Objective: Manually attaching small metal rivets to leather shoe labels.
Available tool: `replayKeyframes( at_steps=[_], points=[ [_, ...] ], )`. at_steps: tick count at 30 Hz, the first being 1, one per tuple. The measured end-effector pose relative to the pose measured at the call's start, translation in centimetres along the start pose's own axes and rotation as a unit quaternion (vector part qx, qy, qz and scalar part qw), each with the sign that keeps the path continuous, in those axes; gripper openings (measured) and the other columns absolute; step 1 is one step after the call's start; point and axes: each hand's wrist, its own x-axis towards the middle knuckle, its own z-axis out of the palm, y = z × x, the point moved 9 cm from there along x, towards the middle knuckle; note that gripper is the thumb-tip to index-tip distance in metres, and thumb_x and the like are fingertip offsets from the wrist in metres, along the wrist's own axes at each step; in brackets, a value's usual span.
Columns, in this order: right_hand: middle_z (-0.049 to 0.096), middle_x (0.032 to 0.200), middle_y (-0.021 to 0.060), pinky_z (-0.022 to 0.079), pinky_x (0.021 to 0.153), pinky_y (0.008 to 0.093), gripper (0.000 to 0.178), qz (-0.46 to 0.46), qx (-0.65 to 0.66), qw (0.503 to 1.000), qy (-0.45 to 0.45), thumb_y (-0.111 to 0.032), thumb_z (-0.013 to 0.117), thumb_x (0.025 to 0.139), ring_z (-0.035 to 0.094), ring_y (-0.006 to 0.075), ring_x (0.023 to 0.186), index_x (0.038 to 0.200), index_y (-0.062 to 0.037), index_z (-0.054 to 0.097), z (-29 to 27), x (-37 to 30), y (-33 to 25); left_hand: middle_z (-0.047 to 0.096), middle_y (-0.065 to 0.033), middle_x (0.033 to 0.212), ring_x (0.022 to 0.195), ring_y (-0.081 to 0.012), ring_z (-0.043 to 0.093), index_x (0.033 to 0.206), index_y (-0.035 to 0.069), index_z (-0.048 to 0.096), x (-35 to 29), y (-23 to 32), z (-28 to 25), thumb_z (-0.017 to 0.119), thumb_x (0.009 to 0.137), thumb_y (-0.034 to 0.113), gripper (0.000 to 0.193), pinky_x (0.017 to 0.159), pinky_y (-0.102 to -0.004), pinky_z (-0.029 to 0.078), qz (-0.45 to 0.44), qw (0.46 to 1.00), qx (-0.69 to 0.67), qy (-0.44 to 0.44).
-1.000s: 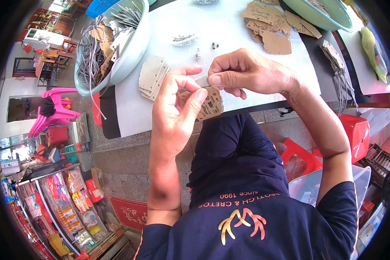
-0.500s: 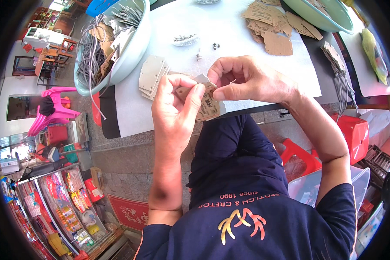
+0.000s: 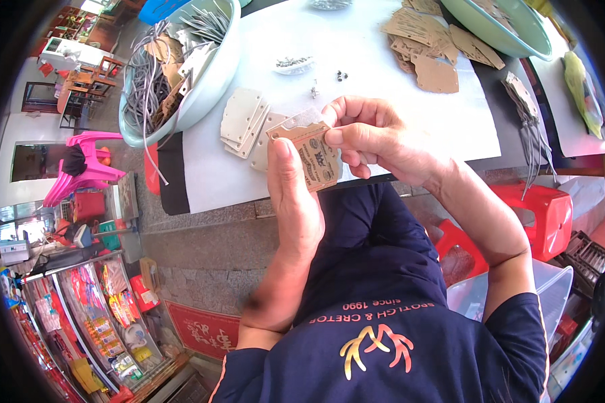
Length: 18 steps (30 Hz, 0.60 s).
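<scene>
Above the table's near edge, both my hands hold a brown printed cardboard tag (image 3: pixel 320 161) with a notched top edge. A whitish piece shows behind its top. My left hand (image 3: pixel 296 195) supports the tag from the left, its thumb pressed on the face. My right hand (image 3: pixel 386 138) grips the right edge between thumb and fingers; whether it also pinches something small is hidden. Beside my left hand lies a fanned stack of pale tags (image 3: pixel 243 115). Farther back stand a clear dish of small metal fasteners (image 3: pixel 294 64) and a few loose fasteners (image 3: pixel 341 76).
At the left a pale green basin (image 3: pixel 223 84) holds grey cords and tags. Brown tags (image 3: pixel 435 72) are piled at the back right, by another basin (image 3: pixel 504 40). Tags with grey cords (image 3: pixel 519 94) lie on the table's right edge. A red stool (image 3: pixel 551 221) stands to the right.
My left hand has moved right and straightened its fingers along the tag. The tag now faces up more fully. My right fingers have shifted from its top corner to its right edge.
</scene>
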Motion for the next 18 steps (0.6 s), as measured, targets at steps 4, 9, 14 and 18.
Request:
replayKeyframes(
  at_steps=[4, 9, 14, 18],
  points=[
    [0.056, 0.074, -0.0022, 0.044, 0.052, 0.0224, 0.017, -0.001, 0.033, 0.999, 0.018, -0.014, 0.067, 0.087, 0.051, 0.0046, 0.061, 0.099, -0.0037, 0.060, 0.1, 0.2, 0.1, 0.059, -0.0095, 0.114, 0.106, -0.0161, 0.055, 0.125, 0.001, 0.051, 0.1, -0.4, -0.1, 0.043, 0.102, 0.036, 0.043, 0.091, -0.0341, 0.043, -0.032, 0.999, 0.026, -0.001],
    [0.058, 0.079, -0.0018, 0.044, 0.051, 0.0206, 0.020, -0.083, -0.092, 0.990, 0.072, -0.016, 0.069, 0.089, 0.051, 0.0032, 0.062, 0.101, -0.0045, 0.059, -1.2, 0.3, -1.1, 0.060, -0.0101, 0.115, 0.107, -0.0177, 0.057, 0.125, 0.000, 0.053, 0.5, -1.1, -0.3, 0.045, 0.101, 0.028, 0.038, 0.092, -0.0368, 0.046, -0.097, 0.994, -0.056, -0.018],
    [0.059, 0.082, -0.0022, 0.041, 0.049, 0.0180, 0.021, -0.159, -0.106, 0.975, 0.114, -0.013, 0.070, 0.088, 0.051, 0.0015, 0.064, 0.104, -0.0049, 0.058, -1.6, 0.2, -1.4, 0.059, -0.0115, 0.120, 0.111, -0.0200, 0.058, 0.127, 0.000, 0.052, 0.9, -1.2, -0.3, 0.047, 0.099, 0.023, 0.036, 0.096, -0.0386, 0.045, -0.109, 0.991, -0.079, 0.003],
    [0.057, 0.077, -0.0045, 0.037, 0.047, 0.0175, 0.020, -0.178, -0.236, 0.936, 0.192, -0.016, 0.073, 0.087, 0.048, 0.0002, 0.061, 0.091, -0.0055, 0.056, -2.1, -1.3, -1.9, 0.059, -0.0127, 0.121, 0.110, -0.0208, 0.058, 0.128, -0.001, 0.051, 1.2, -1.4, -1.0, 0.047, 0.100, 0.023, 0.037, 0.097, -0.0392, 0.045, -0.106, 0.987, -0.119, 0.013]
  ],
)
